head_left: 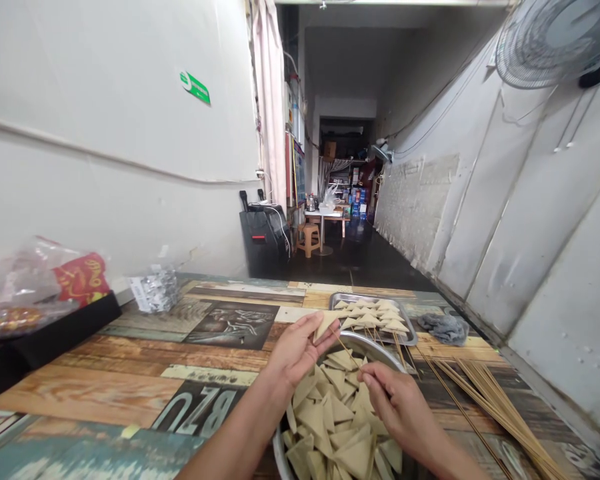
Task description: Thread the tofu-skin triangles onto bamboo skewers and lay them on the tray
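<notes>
My left hand (303, 343) pinches a pale triangular tofu piece (325, 325) above the far left rim of a metal bowl (279, 443). In my right hand (393, 393) is a thin bamboo skewer (347, 349), slanting up and left so its far end meets the triangle; whether it has pierced it I cannot tell. Many similar loose triangles (325, 420) fill the bowl below both hands. Behind it, a metal tray (411, 331) carries several skewered triangles (370, 313), their sticks pointing back toward me.
Bare skewers (500, 400) lie at the right, near a crumpled grey cloth (444, 329). A clear bag of silvery packets (155, 290) and a black box (75, 333) with red snack bags (83, 280) stand left. A wall fan (555, 40) hangs upper right.
</notes>
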`<action>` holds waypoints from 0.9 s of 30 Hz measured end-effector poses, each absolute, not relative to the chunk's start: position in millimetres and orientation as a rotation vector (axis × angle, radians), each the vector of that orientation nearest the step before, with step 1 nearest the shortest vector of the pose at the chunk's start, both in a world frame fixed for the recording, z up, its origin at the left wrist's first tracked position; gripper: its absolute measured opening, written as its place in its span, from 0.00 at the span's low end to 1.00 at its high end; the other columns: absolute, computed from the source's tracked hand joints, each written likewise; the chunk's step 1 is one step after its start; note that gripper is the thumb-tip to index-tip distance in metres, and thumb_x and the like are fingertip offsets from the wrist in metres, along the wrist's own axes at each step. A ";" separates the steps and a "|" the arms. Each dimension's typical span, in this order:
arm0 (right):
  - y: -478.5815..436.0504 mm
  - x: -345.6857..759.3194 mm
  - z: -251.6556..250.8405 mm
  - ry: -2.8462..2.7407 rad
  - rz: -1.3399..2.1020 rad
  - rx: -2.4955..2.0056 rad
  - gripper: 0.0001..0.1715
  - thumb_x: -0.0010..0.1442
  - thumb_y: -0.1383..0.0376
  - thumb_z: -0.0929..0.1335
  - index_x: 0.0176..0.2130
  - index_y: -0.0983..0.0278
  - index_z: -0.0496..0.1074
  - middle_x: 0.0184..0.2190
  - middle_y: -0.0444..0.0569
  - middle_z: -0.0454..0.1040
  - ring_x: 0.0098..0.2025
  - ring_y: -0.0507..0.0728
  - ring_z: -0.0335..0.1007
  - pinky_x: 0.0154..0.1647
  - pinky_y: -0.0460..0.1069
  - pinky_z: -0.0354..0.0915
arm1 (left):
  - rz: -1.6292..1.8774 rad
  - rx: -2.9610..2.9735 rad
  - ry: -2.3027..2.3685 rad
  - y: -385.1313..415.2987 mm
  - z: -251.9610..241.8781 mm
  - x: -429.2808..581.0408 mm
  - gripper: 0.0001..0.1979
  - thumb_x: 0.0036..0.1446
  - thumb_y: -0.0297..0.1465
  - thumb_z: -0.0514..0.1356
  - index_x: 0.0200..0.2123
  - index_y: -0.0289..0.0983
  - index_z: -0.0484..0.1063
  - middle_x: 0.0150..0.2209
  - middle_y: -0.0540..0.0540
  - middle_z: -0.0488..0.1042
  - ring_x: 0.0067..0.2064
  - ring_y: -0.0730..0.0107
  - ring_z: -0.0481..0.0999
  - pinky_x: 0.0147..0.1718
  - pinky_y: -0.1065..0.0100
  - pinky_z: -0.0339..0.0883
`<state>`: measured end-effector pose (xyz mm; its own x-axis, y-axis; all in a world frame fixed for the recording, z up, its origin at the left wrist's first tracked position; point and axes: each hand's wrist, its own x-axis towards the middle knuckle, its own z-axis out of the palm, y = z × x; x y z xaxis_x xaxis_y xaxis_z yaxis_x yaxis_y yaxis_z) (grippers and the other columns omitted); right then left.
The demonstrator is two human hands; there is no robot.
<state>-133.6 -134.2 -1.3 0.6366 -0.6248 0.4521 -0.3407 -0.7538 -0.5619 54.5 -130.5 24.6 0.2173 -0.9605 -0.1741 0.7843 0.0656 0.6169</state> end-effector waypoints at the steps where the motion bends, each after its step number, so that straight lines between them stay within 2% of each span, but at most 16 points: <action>1: -134.2 -133.9 -2.2 0.766 -0.904 -2.432 0.11 0.63 0.65 0.55 0.34 0.63 0.64 0.19 0.41 0.63 0.22 0.51 0.63 0.25 0.44 0.57 | -1.369 0.676 -0.304 -129.8 25.2 54.1 0.03 0.50 0.20 0.58 0.29 0.31 0.65 0.30 0.43 0.75 0.39 0.57 0.76 0.42 0.55 0.69; 6: -134.2 -134.6 -4.9 0.783 -0.918 -2.441 0.11 0.63 0.65 0.56 0.33 0.63 0.64 0.21 0.42 0.64 0.23 0.51 0.63 0.25 0.44 0.57 | -1.441 0.650 -0.278 -125.3 26.8 52.9 0.05 0.48 0.21 0.60 0.28 0.33 0.65 0.31 0.47 0.74 0.41 0.56 0.75 0.44 0.49 0.66; 16: -132.6 -133.5 -0.6 0.767 -0.956 -2.460 0.10 0.63 0.66 0.56 0.34 0.63 0.63 0.20 0.41 0.63 0.22 0.50 0.62 0.24 0.43 0.56 | -1.458 0.652 -0.422 -119.8 28.4 49.4 0.06 0.48 0.24 0.61 0.28 0.33 0.65 0.30 0.48 0.72 0.47 0.55 0.71 0.46 0.50 0.64; 27: -134.9 -132.1 1.0 0.773 -1.044 -2.403 0.11 0.62 0.65 0.57 0.35 0.64 0.66 0.21 0.42 0.66 0.22 0.50 0.61 0.24 0.43 0.57 | -1.508 0.784 -0.645 -111.5 27.6 36.1 0.04 0.51 0.27 0.59 0.31 0.31 0.69 0.37 0.41 0.73 0.43 0.61 0.73 0.43 0.58 0.68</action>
